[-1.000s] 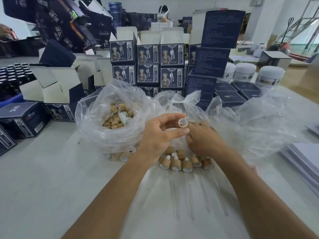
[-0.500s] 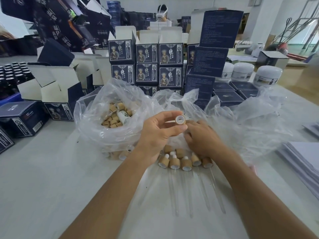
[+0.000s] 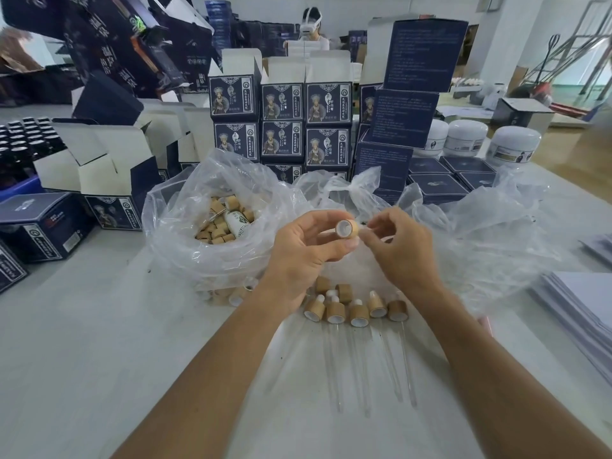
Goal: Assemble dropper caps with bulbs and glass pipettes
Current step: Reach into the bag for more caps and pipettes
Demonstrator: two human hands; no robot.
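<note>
Four glass pipettes (image 3: 364, 369) lie low in the middle of the frame on the white table (image 3: 82, 359), each running up into a wooden cap; the glass is faint, so the count is a best reading. Just above them sits a cluster of about seven wooden caps (image 3: 356, 309), several with a white bulb poking out behind.

Above that, at frame centre, the left hand (image 3: 304, 256) pinches one wooden dropper cap (image 3: 347, 228) between thumb and curled fingers, its white-lined mouth turned toward the camera. The right hand (image 3: 400, 250) meets the cap's right side with fingertips drawn together; whether they hold a bulb I cannot tell, since only a pale hint shows there.

The step in hand looks like seating a bulb into this cap. Next would be pressing it fully home, then taking a pipette and pushing it into the open mouth, straight and gently, as glass may snap.

Left of centre, one clear plastic bag (image 3: 185, 233) holds many loose caps and one small white bottle (image 3: 236, 223). Farther back, dark printed boxes (image 3: 283, 120) stand stacked, with three white jars (image 3: 467, 137) at upper right.
</note>
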